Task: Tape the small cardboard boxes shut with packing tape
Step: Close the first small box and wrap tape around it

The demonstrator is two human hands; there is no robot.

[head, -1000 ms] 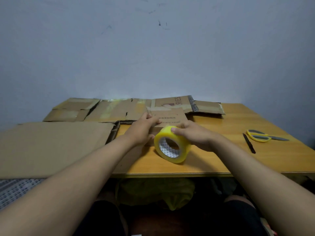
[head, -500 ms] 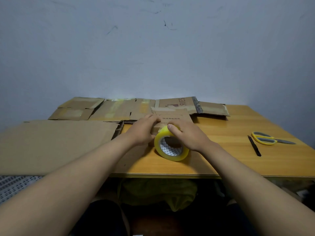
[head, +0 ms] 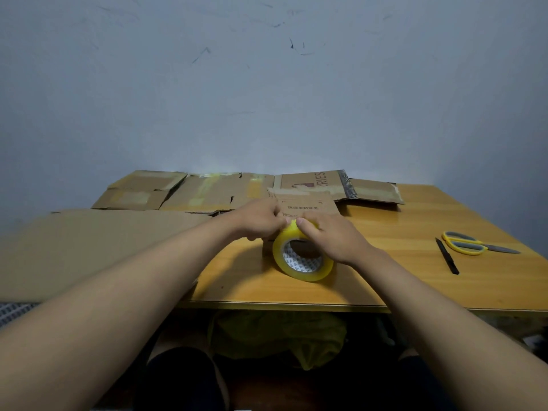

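Table [head: 400, 280], tape roll [head: 302, 262] under fingers [head: 308, 229]

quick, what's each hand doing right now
Left hand: fingers curled, pinching at the top of the tape roll.
Right hand: holds the tape roll, in front of the small box.

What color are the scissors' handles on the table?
Yellow with grey inside the loops, seen in the head view: scissors on the table's right side.

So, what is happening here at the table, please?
A person is starting to tape a small cardboard box on a wooden table. The right hand grips the yellow tape roll standing against the box. The left hand is at the roll's top edge. Scissors lie unused to the right.
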